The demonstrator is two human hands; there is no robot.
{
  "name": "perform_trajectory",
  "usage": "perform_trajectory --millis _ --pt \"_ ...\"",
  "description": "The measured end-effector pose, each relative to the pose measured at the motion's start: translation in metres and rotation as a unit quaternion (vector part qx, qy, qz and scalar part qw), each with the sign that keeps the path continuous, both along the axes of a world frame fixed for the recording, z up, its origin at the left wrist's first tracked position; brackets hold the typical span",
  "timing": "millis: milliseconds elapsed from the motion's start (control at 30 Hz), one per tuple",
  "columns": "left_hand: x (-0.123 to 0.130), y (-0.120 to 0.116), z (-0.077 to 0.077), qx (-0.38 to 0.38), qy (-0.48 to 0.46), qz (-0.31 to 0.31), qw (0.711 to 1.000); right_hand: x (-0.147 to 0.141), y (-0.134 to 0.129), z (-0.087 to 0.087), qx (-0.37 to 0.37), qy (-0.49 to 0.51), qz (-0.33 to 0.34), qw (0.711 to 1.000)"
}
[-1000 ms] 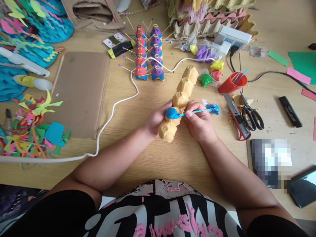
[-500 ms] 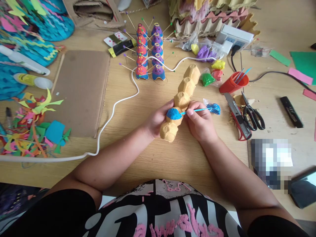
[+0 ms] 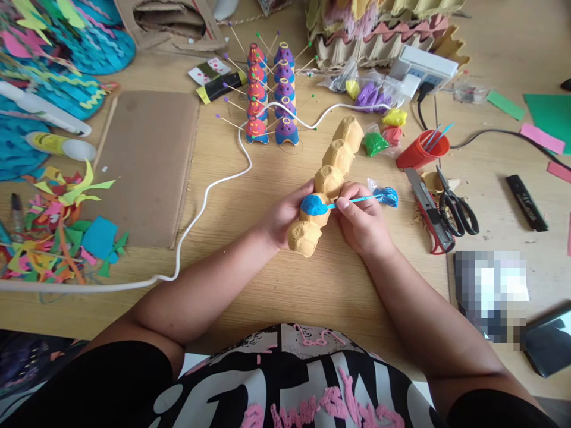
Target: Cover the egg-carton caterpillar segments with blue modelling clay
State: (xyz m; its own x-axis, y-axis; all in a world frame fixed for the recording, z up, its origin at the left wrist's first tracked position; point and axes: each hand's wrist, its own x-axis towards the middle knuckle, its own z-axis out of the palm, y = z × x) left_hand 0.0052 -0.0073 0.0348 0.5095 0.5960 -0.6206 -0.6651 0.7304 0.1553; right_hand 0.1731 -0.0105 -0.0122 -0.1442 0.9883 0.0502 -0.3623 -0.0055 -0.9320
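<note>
A strip of orange egg-carton cups lies slantwise on the wooden table. One cup carries a blob of blue clay. My left hand grips the strip from the left, beside the blue blob. My right hand pinches a thin blue plastic tool whose tip rests against the blue clay. A small bag of blue clay lies just right of my right hand.
Painted red and purple cups with pins stand behind, and a white cable snakes past them. Bags of coloured clay, a red cup, a utility knife, scissors lie right. Cardboard and paper scraps lie left.
Almost nothing differs: both hands stay on the carton strip, and the tool tip shifts only slightly against the blue clay.
</note>
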Motion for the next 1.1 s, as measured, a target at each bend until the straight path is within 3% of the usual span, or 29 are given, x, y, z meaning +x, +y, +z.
perform_trajectory --millis 467,900,1100 --pt "0.0005 -0.0005 0.0005 0.023 0.021 -0.005 1.0 -0.0008 -0.0005 0.0022 -0.006 0.019 0.008 1.0" --pt "0.0013 0.0012 0.0001 0.037 0.029 -0.01 0.999 0.0002 0.0011 0.0011 0.012 -0.027 -0.004 1.0" --pt "0.0001 0.0034 -0.0056 0.047 0.041 0.023 0.998 0.0012 0.0019 0.0033 0.014 0.015 -0.008 1.0"
